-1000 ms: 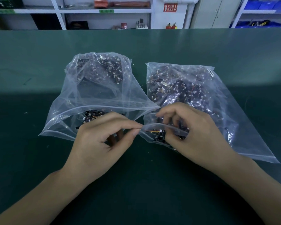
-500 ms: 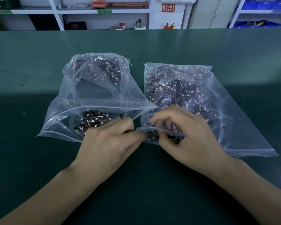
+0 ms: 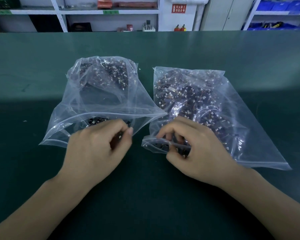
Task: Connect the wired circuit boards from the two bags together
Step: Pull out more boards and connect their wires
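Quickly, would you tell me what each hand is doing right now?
Left hand: curled around a small dark part.
Right hand: fingers inside the right bag, gripping parts.

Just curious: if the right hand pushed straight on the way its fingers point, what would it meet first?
Probably the small dark boards inside the right bag's mouth, where the right hand's fingers already reach; depth is unclear.

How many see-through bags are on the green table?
2. The left bag lies open-mouthed by the left hand. The right bag lies beside it, with the right hand at its opening. No other bags show.
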Demonstrator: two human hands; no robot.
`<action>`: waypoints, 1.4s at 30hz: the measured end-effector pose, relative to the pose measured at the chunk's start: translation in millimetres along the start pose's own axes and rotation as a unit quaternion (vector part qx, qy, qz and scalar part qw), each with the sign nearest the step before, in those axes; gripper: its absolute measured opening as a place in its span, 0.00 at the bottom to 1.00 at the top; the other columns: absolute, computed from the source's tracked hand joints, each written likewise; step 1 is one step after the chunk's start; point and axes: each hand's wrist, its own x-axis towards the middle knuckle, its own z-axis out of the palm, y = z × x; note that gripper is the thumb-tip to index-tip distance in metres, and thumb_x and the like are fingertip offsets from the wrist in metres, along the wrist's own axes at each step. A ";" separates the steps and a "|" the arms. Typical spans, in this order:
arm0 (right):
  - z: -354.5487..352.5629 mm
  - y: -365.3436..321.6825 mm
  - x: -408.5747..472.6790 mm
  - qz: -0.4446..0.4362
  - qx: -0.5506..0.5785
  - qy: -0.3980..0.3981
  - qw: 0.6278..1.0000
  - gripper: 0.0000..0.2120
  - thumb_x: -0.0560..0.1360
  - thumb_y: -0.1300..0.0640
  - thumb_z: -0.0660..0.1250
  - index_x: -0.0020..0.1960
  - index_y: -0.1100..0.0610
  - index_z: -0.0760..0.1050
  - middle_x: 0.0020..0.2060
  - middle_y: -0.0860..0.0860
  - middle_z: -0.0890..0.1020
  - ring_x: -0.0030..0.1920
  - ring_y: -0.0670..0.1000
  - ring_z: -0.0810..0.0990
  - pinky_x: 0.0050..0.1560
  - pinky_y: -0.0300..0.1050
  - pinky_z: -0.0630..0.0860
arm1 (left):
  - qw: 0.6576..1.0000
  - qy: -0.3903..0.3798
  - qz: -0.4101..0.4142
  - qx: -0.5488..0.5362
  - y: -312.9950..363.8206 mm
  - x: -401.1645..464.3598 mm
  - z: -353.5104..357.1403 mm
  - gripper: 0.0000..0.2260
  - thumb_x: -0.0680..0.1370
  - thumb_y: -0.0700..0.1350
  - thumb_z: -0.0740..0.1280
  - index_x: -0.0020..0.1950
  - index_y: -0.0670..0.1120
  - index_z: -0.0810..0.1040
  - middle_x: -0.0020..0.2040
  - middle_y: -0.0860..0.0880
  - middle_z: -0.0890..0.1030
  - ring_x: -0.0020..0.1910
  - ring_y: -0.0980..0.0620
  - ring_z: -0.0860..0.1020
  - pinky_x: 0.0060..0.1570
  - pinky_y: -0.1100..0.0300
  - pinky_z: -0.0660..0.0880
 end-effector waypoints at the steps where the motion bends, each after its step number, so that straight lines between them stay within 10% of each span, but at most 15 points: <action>1: 0.2 -0.2 -0.2 -0.001 -0.005 -0.005 1.000 0.14 0.70 0.61 0.69 0.54 0.50 0.82 0.43 0.41 0.77 0.40 0.47 0.76 0.40 0.45 0.77 | 1.000 0.000 -0.005 0.024 -4.1 1.0 -1.5 0.11 0.83 0.52 0.66 0.41 0.53 0.78 0.32 0.57 0.72 0.31 0.55 0.70 0.30 0.62 0.64; 6: 0.1 -1.4 -1.1 -0.011 -0.008 -0.015 1.000 0.12 0.72 0.54 0.70 0.55 0.48 0.81 0.44 0.41 0.77 0.39 0.48 0.77 0.40 0.44 0.77 | 0.997 -0.023 -0.012 0.075 -19.3 4.6 -3.9 0.02 0.79 0.50 0.75 0.49 0.55 0.84 0.37 0.59 0.69 0.35 0.53 0.74 0.32 0.57 0.73; 13: 3.0 -2.9 -1.7 -0.005 -0.004 -0.016 1.000 0.11 0.77 0.43 0.72 0.56 0.46 0.80 0.44 0.39 0.76 0.41 0.47 0.77 0.42 0.42 0.76 | 0.992 -0.078 -0.041 0.095 -25.3 3.6 -0.2 0.17 0.75 0.70 0.65 0.46 0.59 0.84 0.37 0.59 0.72 0.39 0.55 0.73 0.32 0.64 0.61; 21: 4.8 -1.9 -3.0 0.002 -0.011 -0.018 1.000 0.11 0.77 0.43 0.71 0.57 0.46 0.80 0.44 0.39 0.76 0.41 0.44 0.76 0.42 0.39 0.74 | 0.989 -0.080 -0.074 0.098 -23.0 3.9 0.6 0.07 0.74 0.54 0.78 0.41 0.59 0.80 0.37 0.59 0.73 0.38 0.55 0.74 0.32 0.60 0.68; 29: 6.5 2.0 -3.7 0.010 0.014 0.004 1.000 0.11 0.79 0.46 0.71 0.58 0.49 0.81 0.45 0.42 0.79 0.41 0.49 0.78 0.41 0.49 0.79 | 0.998 0.015 -0.028 0.045 -12.8 6.5 -8.1 0.05 0.78 0.50 0.69 0.44 0.54 0.81 0.41 0.59 0.79 0.39 0.54 0.77 0.35 0.53 0.75; 42: 7.3 5.1 1.9 -0.084 0.049 0.056 0.994 0.05 0.80 0.57 0.77 0.54 0.56 0.88 0.47 0.49 0.83 0.45 0.44 0.80 0.49 0.35 0.73 | 0.979 -0.044 0.068 -0.186 14.2 -6.1 -0.1 0.05 0.81 0.47 0.70 0.47 0.48 0.84 0.41 0.60 0.80 0.39 0.56 0.78 0.40 0.62 0.73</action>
